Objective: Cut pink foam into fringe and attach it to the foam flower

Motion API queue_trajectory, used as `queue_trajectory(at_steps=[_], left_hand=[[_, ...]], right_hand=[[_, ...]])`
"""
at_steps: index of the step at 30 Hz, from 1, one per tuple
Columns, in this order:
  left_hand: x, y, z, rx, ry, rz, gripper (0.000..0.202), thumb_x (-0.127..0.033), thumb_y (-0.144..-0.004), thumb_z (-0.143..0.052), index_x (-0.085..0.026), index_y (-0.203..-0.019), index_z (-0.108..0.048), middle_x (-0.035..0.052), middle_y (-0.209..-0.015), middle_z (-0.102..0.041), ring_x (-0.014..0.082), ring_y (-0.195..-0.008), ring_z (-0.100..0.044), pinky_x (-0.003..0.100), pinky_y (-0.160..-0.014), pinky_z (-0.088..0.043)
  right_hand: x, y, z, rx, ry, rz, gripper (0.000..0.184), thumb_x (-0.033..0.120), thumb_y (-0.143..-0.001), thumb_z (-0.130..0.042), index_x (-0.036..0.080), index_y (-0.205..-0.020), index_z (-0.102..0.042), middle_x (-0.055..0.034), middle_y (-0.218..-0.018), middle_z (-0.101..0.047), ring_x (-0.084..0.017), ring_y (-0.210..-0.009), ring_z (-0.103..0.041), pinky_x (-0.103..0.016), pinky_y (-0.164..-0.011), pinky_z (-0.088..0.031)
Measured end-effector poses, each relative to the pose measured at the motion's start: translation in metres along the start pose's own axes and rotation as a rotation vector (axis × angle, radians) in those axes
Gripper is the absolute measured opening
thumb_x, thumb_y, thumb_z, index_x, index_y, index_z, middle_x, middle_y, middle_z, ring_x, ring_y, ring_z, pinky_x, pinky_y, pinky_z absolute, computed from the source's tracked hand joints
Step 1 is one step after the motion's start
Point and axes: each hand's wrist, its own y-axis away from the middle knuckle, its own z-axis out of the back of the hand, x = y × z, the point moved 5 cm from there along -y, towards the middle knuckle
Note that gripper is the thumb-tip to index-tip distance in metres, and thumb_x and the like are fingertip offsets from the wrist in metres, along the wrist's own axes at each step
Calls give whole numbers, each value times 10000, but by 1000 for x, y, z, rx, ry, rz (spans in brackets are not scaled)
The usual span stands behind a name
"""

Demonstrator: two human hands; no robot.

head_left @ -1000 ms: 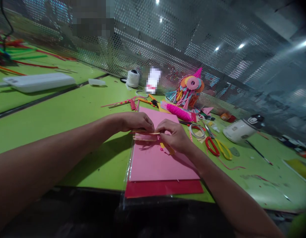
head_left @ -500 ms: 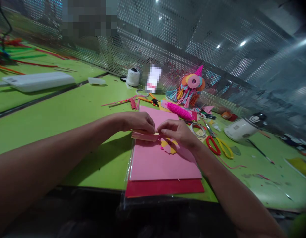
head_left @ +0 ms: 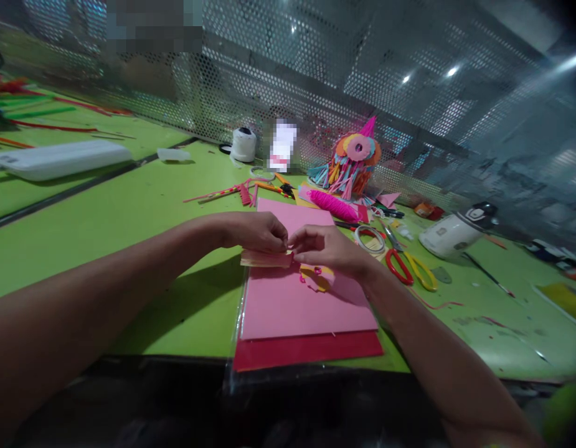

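Observation:
My left hand (head_left: pixel 254 231) and my right hand (head_left: pixel 325 249) meet fingertip to fingertip over a pink paper sheet (head_left: pixel 297 298). Both pinch a small stack of pale pink paper strips (head_left: pixel 265 258) held just above the sheet's left edge. A little yellow and pink paper piece (head_left: pixel 316 277) lies on the sheet under my right hand. Beneath the pink sheet a red sheet (head_left: pixel 306 350) sticks out at the near edge, both inside a clear plastic sleeve.
On the green table (head_left: pixel 129 211): red-and-yellow scissors (head_left: pixel 409 269), a tape ring (head_left: pixel 369 238), a pink yarn spool (head_left: pixel 335 206), a colourful fringed paper figure (head_left: pixel 353 163), a white glue gun (head_left: pixel 451 235), a white thread spool (head_left: pixel 243 144), a white box (head_left: pixel 58 158). Perforated metal screen behind.
My hands have stayed pinched on the strips, drifting slightly left. The yellow and pink piece under my right hand has come more into view.

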Motion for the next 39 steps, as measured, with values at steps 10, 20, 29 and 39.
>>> queue_trajectory(at_steps=[10,20,29,39], left_hand=[[-8,0,-3,56,-170,-64,206,-247,-677,-468,-150,-754,-633,-21,-607,-509,92,-552,-384,203,-518,-273],[-13,3,-4,40,-179,-67,192,-245,-679,-479,-138,-725,-632,-27,-558,-485,88,-516,-361,210,-496,-268],[-12,0,-7,74,-191,-98,238,-255,-692,-482,-149,-812,-659,-5,-660,-589,101,-584,-450,203,-541,-310],[-12,-1,-5,46,-121,-138,202,-261,-695,-487,-142,-745,-643,-18,-617,-538,93,-562,-414,203,-519,-289]], right_hand=[[-8,-2,4,-32,73,-10,131,103,-710,-583,117,-834,-623,-18,-711,-622,-108,-633,-574,-236,-590,-443],[2,-2,1,-50,197,25,116,216,-801,-534,118,-839,-582,-20,-716,-592,-115,-650,-552,-246,-604,-428],[-2,1,-3,106,361,-55,234,287,-801,-524,97,-718,-632,16,-579,-511,-88,-549,-445,-218,-509,-331],[-6,-1,3,52,245,-91,198,279,-757,-568,97,-727,-637,15,-603,-526,-91,-568,-451,-229,-548,-344]])
